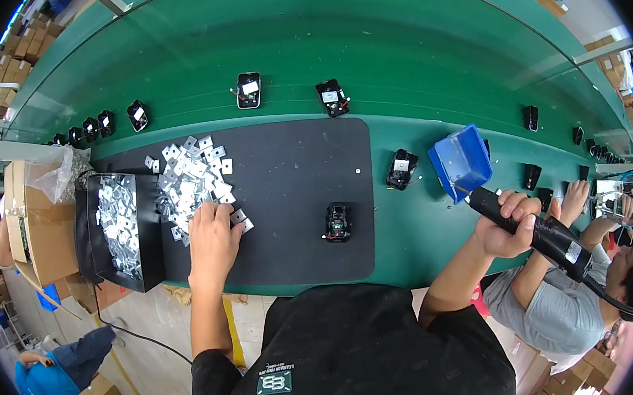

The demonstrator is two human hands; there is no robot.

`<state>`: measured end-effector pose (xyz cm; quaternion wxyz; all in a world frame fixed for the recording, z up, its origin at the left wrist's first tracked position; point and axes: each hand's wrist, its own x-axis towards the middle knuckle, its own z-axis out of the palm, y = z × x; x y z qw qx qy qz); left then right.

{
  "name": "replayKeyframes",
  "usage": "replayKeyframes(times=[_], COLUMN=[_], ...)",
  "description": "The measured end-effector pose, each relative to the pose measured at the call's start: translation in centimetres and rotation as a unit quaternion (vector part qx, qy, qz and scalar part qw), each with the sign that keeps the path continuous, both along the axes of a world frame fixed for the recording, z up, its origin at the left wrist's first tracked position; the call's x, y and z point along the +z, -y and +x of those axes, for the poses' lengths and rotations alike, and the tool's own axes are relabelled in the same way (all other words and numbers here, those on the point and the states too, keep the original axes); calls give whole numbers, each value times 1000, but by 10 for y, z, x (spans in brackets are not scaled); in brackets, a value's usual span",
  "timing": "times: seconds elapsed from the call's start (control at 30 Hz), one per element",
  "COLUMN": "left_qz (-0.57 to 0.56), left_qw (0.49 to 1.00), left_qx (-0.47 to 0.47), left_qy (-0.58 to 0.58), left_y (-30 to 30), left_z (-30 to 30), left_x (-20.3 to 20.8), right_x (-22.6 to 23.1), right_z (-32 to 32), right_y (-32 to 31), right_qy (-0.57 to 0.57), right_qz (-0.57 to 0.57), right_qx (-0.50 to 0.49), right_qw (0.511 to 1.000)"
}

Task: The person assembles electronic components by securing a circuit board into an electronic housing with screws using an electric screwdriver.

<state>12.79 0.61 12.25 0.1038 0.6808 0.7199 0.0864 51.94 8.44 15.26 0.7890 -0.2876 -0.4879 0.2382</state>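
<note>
Many small silvery metal plates [188,171] lie heaped on the left of a black mat [291,162]. My left hand [213,236] rests at the near edge of this heap, fingers curled downward; what the fingertips hold is hidden. Beside its thumb lie a couple of loose plates [246,224]. My right hand [511,227] grips a black electric screwdriver [561,244], whose tip points up and left at the near rim of a blue plastic bin [448,157]. Between my hands, a small black device housing [337,222] with exposed green inside sits on the mat.
A black box [151,242] full of the same plates stands left of the mat, beside a cardboard box [47,221]. Further black housings [249,90] lie along the green bench's far strip. One more housing [401,169] sits near the bin. A co-worker [559,304] works at right.
</note>
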Motion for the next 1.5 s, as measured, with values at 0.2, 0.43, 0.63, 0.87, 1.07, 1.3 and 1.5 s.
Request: replayKeyframes(times=[0.2,0.43,0.63,0.87,1.07,1.3,1.5], left_qz=[-62,-1,-65,-18,-86,-87,118], left_qw=[993,938,937,942,944,905,912], left_qx=[48,-72,-180,-225,-161,-102,-121], left_qy=[82,339,291,248,276,404,374], left_y=[0,-16,-32,-38,-44,-36,-25], left_z=[0,51,95,107,116,115,112], left_x=[0,22,13,-19,-14,-24,3], right_x=[4,5,10,9,8,-4,3], right_z=[-5,-6,-17,-32,-57,-84,-89], right_y=[0,4,13,23,28,32,34], right_qy=[5,-44,-23,-13,-49,-53,-92], right_qz=[8,29,29,0,-22,-55,-37], right_qx=[-1,17,62,124,181,268,306], right_qw=[1000,998,997,992,982,960,947])
